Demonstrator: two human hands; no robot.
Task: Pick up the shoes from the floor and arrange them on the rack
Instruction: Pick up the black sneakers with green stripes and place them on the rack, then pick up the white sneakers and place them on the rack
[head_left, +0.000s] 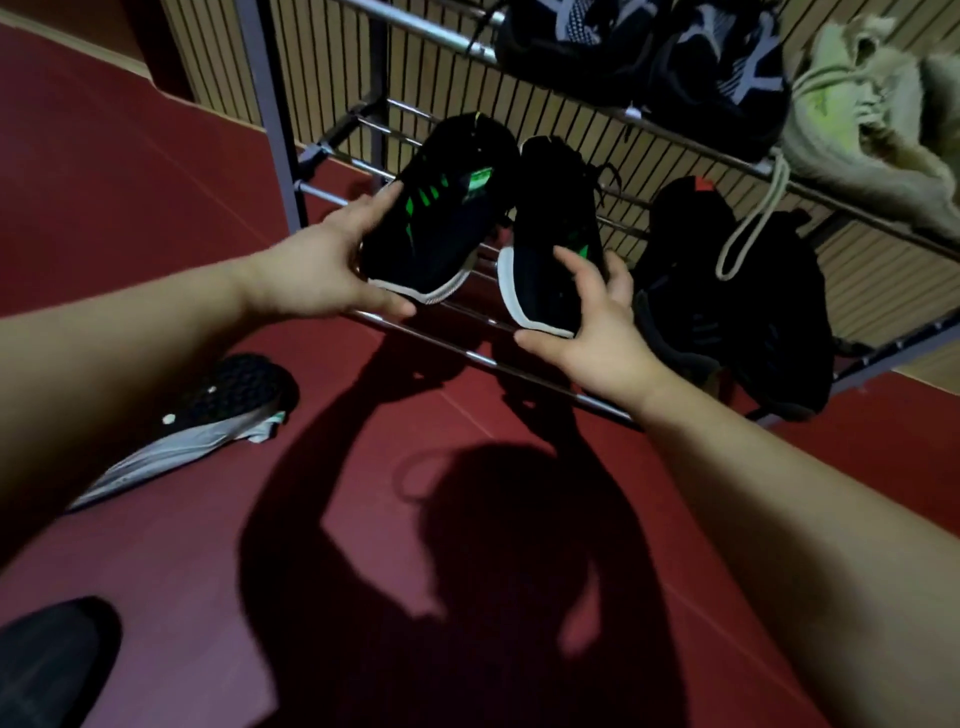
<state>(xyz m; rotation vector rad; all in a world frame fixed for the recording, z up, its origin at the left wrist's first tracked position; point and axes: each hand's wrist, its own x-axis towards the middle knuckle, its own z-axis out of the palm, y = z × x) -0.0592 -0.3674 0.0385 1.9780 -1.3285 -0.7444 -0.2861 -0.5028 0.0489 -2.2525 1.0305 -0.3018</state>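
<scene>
On rack (470, 356), right of held shoes (441, 223): black pair (737, 312).

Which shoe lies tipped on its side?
The grey shoe with black studded sole, on the red floor; only its tread shows.

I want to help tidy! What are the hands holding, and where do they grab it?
The left hand grips the left shoe at its near, white-soled end; the right hand grips the right shoe the same way.
</scene>
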